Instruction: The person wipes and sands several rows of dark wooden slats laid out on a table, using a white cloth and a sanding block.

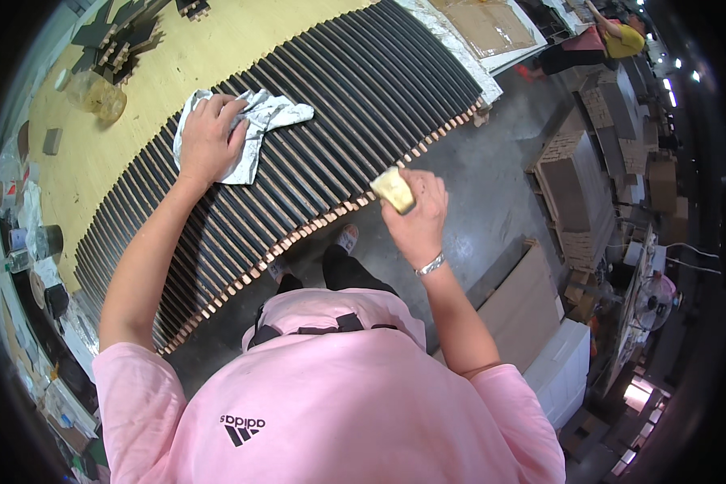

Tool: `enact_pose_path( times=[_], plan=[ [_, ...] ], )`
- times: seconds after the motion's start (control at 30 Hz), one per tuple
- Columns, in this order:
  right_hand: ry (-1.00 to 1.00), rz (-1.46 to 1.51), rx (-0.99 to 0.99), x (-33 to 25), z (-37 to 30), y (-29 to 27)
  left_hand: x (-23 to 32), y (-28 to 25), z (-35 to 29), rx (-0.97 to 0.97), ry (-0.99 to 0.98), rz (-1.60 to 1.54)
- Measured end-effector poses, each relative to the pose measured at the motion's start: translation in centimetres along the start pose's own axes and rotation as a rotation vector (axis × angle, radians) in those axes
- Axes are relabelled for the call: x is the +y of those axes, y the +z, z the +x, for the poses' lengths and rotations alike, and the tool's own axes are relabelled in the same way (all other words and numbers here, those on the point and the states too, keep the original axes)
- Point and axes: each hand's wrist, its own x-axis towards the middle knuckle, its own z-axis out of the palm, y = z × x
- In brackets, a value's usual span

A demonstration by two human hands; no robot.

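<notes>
Across the table lies a long row of dark strips (315, 121) with bare wood-coloured ends, set side by side. My left hand (210, 139) presses a crumpled white cloth (266, 113) with dark flecks onto the strips, its fingers bent over the fabric. Past the strips' near ends, above the floor, my right hand (421, 214) grips a pale yellow sponge (394, 189) with a dark lower edge. That sponge is slightly blurred and seems apart from the strips.
On the yellowish tabletop (210, 40) stand a jar of amber liquid (97, 95) and piled dark pieces (117, 36). Clutter lines the left side. Stacked boards (577, 189) and a fan (656, 302) are at right. Another person (613, 40) bends at the far right.
</notes>
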Motion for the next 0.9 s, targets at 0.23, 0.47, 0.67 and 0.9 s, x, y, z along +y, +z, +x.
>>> enact_pose_path(
  times=[0.23, 0.47, 0.67, 0.9],
  plan=[
    [-0.019, 0.045, 0.143, 0.6, 1.0, -0.4, 0.0, 0.0, 0.1, -0.007, -0.014, 0.003],
    [0.003, -0.060, 0.094, 3.2, 1.6, -1.2, 0.0, -0.1, -0.2, -0.042, -0.042, 0.000],
    [0.026, 0.004, 0.069, 3.7, 3.5, -0.3, 0.2, -0.2, 0.0, -0.042, -0.042, -0.012],
    [-0.057, 0.059, 0.141, 4.7, 4.7, -0.7, 0.4, -0.3, 0.2, -0.043, -0.038, -0.017]
  ],
)
